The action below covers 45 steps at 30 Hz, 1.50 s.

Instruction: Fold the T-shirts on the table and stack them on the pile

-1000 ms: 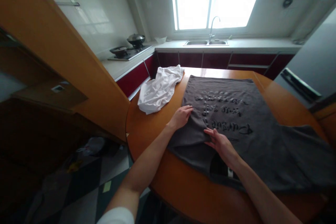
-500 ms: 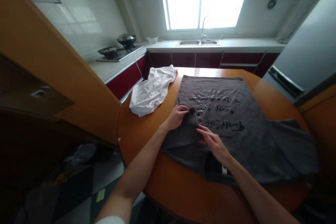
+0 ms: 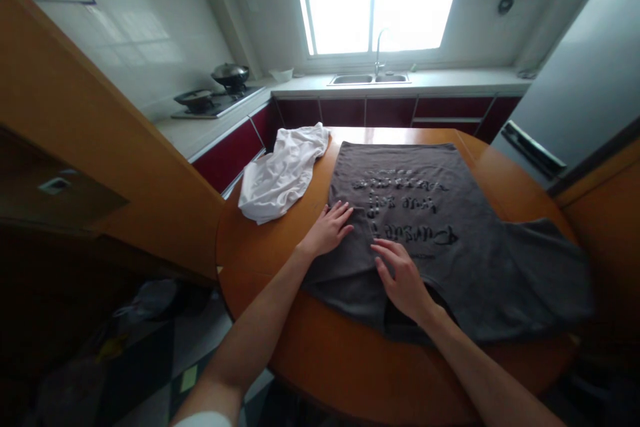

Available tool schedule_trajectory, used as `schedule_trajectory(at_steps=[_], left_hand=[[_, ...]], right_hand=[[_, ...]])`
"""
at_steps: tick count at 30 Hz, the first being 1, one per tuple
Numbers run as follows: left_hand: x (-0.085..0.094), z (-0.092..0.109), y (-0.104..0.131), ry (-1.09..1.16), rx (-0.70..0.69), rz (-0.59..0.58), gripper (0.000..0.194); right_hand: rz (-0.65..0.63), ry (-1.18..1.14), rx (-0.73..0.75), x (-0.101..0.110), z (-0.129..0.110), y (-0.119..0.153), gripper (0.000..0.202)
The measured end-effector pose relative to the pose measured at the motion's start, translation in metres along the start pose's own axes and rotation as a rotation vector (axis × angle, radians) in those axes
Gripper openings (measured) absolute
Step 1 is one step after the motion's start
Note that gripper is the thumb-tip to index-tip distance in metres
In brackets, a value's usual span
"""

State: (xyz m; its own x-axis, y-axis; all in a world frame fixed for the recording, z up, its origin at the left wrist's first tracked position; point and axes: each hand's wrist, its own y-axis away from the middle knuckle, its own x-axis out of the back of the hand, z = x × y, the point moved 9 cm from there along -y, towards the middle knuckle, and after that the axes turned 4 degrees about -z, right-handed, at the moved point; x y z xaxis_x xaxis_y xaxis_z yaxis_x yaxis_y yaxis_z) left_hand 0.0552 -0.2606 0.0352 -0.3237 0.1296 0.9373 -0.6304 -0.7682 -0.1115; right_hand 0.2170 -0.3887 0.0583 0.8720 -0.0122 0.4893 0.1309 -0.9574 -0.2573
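Note:
A dark grey T-shirt [image 3: 475,267] with black lettering on its chest lies spread on the wooden table [image 3: 340,360]. Its collar faces me and one sleeve reaches out to the right. The left sleeve is folded inward over the body. My left hand [image 3: 327,230] rests flat on the shirt's left side, fingers stretched out. Over the shirt just above the collar is my right hand [image 3: 400,277], its fingers apart and holding nothing; its fingertips are at or just above the fabric. Part of the collar opening is hidden under my right wrist.
A crumpled white garment [image 3: 285,173] lies at the table's left edge. Behind are a stove [image 3: 220,103] with pans, a counter with a sink [image 3: 370,79], and a window. A refrigerator [image 3: 560,80] stands at the right, a wooden panel [image 3: 100,127] at the left.
My left hand has let go of the pinched cloth edge, which now lies flat, and has spread out on it. My right hand stays nearly in place. The view has shifted slightly.

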Motion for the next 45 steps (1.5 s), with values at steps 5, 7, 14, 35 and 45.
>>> schedule_trajectory(at_steps=[5,7,14,35,45], left_hand=[[-0.017,-0.014,0.001,-0.023,0.086,-0.131,0.058],[-0.010,-0.014,-0.001,-0.020,0.085,-0.074,0.056],[0.036,-0.065,0.007,0.109,0.328,0.337,0.036],[0.022,-0.093,0.002,0.216,0.352,0.285,0.011],[0.046,-0.055,0.006,0.100,0.237,0.380,0.031]], right_hand=[[-0.270,0.258,0.013,-0.038,0.007,0.011,0.056],[-0.291,0.300,0.009,-0.043,0.011,0.014,0.058],[-0.182,0.234,0.010,-0.030,0.005,0.009,0.052],[-0.159,0.371,-0.048,-0.027,0.010,0.009,0.045],[-0.254,0.478,-0.086,-0.033,0.013,0.011,0.054]])
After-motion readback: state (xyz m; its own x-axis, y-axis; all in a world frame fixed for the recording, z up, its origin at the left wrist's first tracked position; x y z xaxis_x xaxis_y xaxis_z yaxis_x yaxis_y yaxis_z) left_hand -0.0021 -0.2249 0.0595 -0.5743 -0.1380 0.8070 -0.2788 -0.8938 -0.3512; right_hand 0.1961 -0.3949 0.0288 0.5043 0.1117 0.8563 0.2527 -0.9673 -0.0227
